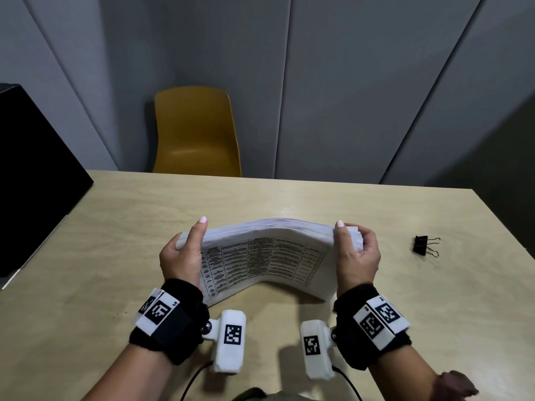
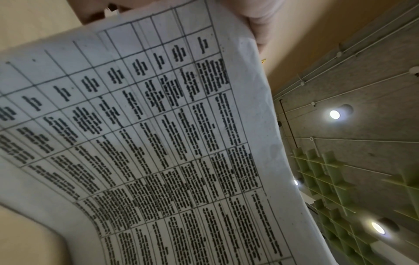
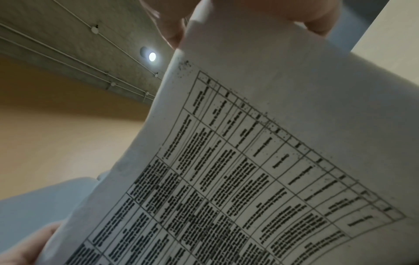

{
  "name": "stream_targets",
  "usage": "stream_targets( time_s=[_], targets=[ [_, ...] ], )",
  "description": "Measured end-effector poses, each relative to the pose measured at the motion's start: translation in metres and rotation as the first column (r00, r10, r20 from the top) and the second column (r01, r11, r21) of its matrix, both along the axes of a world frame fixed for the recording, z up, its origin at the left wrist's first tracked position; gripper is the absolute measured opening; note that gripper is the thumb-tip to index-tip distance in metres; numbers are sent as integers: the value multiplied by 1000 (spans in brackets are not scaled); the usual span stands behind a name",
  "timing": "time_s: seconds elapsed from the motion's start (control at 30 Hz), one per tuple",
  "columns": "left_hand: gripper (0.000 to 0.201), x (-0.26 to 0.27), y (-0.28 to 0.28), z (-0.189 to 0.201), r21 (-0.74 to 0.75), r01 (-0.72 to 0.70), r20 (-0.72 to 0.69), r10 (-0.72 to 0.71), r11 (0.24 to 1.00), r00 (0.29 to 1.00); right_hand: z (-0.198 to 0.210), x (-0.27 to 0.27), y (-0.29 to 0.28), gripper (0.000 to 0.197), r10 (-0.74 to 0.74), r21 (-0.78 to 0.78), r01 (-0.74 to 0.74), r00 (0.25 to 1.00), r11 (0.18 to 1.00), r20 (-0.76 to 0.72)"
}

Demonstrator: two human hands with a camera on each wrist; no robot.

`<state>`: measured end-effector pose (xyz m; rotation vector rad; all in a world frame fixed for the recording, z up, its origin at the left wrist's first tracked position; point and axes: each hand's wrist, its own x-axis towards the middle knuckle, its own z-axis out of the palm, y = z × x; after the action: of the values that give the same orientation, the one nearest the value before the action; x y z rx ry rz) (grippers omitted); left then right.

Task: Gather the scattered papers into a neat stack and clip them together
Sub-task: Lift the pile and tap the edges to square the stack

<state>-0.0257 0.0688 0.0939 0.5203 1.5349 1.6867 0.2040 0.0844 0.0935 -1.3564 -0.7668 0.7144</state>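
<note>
A thick stack of printed papers [image 1: 260, 256] with tables on the front sheet stands on its lower edge on the wooden table [image 1: 115, 233], bowed in the middle. My left hand [image 1: 185, 250] grips its left end, thumb on the near face. My right hand [image 1: 357, 250] grips its right end the same way. Both wrist views are filled by the printed sheet [image 2: 158, 143] [image 3: 249, 170], with fingers [image 2: 256, 18] [image 3: 172, 30] at the top edge. A black binder clip [image 1: 423, 246] lies on the table to the right, apart from my right hand.
A yellow chair [image 1: 194, 131] stands behind the table's far edge. A black object [image 1: 31, 175] sits at the left, beside the table. Grey wall panels [image 1: 347, 82] rise behind.
</note>
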Motion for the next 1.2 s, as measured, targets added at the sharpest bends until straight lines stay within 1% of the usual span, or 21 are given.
stream_targets(
  time_s=[0.1, 0.17, 0.27, 0.33, 0.43, 0.5, 0.6, 0.67, 0.73, 0.77, 0.8, 0.83, 0.87, 0.9, 0.93, 0.97, 1.0, 1.03, 1.07, 1.13, 1.2],
  targets=[
    [44, 0, 1, 3, -25, -20, -18, 19, 999, 1000, 0, 0, 2, 23, -3, -19, 3, 1000, 1000, -6],
    [45, 2, 1, 4, -19, -24, -28, 23, 1000, 999, 2, 1, 2, 22, -3, 2, 3, 1000, 1000, -7],
    [38, 7, 1, 8, 14, -20, -18, 20, 1000, 1000, 0, -2, 0, 18, 0, 17, -1, 1000, 1000, 17],
    [34, 8, 4, 10, 12, -24, -41, 25, 1000, 999, -1, -2, 3, 19, -17, -7, 17, 999, 1000, 32],
    [43, 8, 7, 10, -13, -64, -54, 63, 998, 997, 3, -1, 6, 21, -10, -12, 10, 1000, 1000, 10],
    [44, 10, 7, 10, -18, -69, -62, 68, 997, 996, 4, -1, 6, 25, 2, -3, -2, 1000, 1000, -24],
    [39, 11, 9, 12, -19, -65, -76, 64, 998, 995, 3, -3, 7, 30, -1, -34, 2, 1000, 999, 21],
    [42, 10, 11, 13, 1, -63, -79, 63, 998, 995, 4, -2, 10, 30, -5, -46, 6, 1000, 999, 19],
    [43, 7, 11, 11, 26, -59, -47, 60, 998, 997, 7, 2, 10, 33, 56, -23, -57, 998, 998, -27],
    [42, 4, 9, 11, 39, -52, -12, 52, 998, 999, 6, 5, 8, 37, 122, -2, -122, 992, 993, -41],
    [43, 1, 7, 9, 61, -19, 23, 18, 998, 1000, 5, 9, 5, 40, 205, 23, -205, 979, 979, -22],
    [45, -3, 4, 7, 101, 45, 37, -49, 994, 998, 2, 14, 1, 48, 291, 26, -292, 956, 956, 39],
    [46, -7, -1, 7, 131, 128, -7, -128, 983, 992, -3, 20, -3, 59, 365, 2, -367, 925, 930, 102],
    [46, -9, -6, 9, 142, 228, -84, -218, 963, 972, -10, 25, -4, 69, 426, -35, -426, 894, 904, 138],
    [46, -10, -11, 7, 130, 316, -169, -293, 940, 941, -16, 30, -6, 72, 474, -64, -469, 870, 881, 139],
    [48, -10, -13, 5, 106, 381, -243, -348, 919, 906, -21, 33, -7, 66, 500, -77, -494, 857, 866, 121],
    [47, -7, -14, 3, 91, 395, -283, -357, 914, 890, -26, 33, -6, 51, 497, -91, -488, 860, 868, 120],
    [45, -4, -16, 2, 84, 386, -310, -344, 919, 886, -30, 32, -5, 37, 469, -105, -458, 872, 883, 140],
    [42, -1, -16, 2, 83, 352, -324, -309, 932, 894, -32, 30, -4, 30, 442, -108, -429, 881, 897, 166],
    [36, 3, -17, 9, 81, 307, -331, -265, 948, 906, -32, 25, -4, 28, 406, -68, -401, 898, 914, 171],
    [34, 0, -17, 12, 72, 297, -326, -259, 952, 909, -32, 23, -5, 25, 379, -19, -381, 914, 924, 143]
  ],
)
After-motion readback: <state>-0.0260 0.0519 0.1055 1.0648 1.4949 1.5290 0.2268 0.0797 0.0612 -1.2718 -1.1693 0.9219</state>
